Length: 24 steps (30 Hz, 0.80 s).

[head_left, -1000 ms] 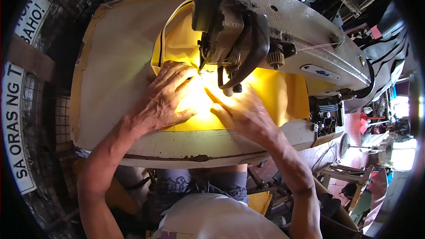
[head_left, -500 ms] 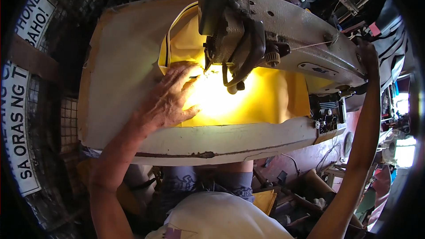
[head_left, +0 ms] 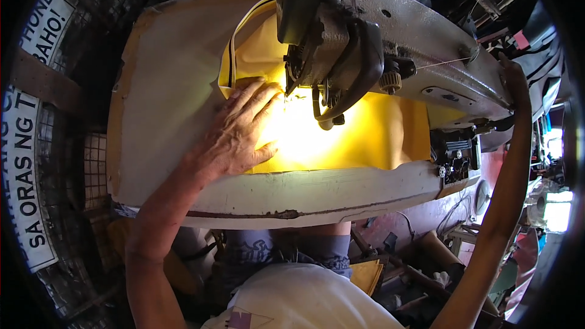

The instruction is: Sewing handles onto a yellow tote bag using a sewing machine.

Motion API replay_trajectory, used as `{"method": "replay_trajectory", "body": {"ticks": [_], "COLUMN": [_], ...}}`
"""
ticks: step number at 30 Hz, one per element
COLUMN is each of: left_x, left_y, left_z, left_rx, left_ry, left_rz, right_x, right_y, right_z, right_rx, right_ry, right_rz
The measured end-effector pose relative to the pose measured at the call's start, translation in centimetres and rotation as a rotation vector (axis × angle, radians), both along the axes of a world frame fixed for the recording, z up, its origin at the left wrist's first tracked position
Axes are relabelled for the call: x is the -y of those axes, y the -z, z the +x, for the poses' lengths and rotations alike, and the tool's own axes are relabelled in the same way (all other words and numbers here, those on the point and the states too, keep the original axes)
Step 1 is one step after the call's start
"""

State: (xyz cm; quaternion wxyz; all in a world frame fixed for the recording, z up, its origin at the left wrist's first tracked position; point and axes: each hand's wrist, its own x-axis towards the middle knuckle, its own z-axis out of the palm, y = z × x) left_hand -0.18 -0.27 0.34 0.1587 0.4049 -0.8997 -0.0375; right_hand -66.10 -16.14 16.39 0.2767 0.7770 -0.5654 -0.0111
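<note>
A sheet of yellow material point(head_left: 378, 137) lies under the head of a large grey sewing machine point(head_left: 414, 30), brightly lit near the needle. Toward the left its edge curls up in a raised strip with a dark line point(head_left: 228, 55). My left hand point(head_left: 237, 128) lies on the sheet's left part with fingers stretched and thumb apart, the fingertips just left of the needle area point(head_left: 287, 88). My right hand point(head_left: 515, 82) reaches to the far right end of the machine. Most of its fingers are hidden, so its grip is unclear.
The machine stands on a pale worktable point(head_left: 164, 85) with a worn front edge. An opening with metal parts point(head_left: 454, 158) sits at the table's right. White signs point(head_left: 30, 183) hang on wire mesh at left. Yellow pieces point(head_left: 367, 277) and clutter lie below right.
The whole view has shifted a little, so the machine appears slightly farther right. My left hand keeps its place on the yellow material, and my right hand stays at the machine's end.
</note>
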Motion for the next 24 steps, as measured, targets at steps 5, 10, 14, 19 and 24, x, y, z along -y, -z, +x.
{"method": "replay_trajectory", "body": {"ticks": [5, 10, 14, 19, 24], "left_x": [0.6, 0.6, 0.8, 8.6, 11.6], "left_y": [-0.2, -0.5, -0.6, -1.2, 0.5], "left_z": [-0.9, -1.0, -0.1, 0.9, 4.1], "left_rx": [-0.062, -0.079, -0.040, 0.053, 0.112], "left_ry": [0.044, -0.007, -0.062, 0.067, 0.017], "left_rz": [0.022, 0.009, 0.097, -0.100, 0.047], "right_x": [-7.1, -18.6, -16.0, -14.5, -13.4], "right_y": [-4.5, 19.7, 13.2, 12.5, 14.9], "right_z": [-12.9, -7.8, 2.8, -0.3, 3.7], "right_rx": [0.559, 0.984, 0.950, 0.940, 1.402], "right_ry": [0.585, 0.150, -0.078, 0.244, 0.012], "right_rz": [0.186, -0.390, -0.461, -0.372, -0.469]}}
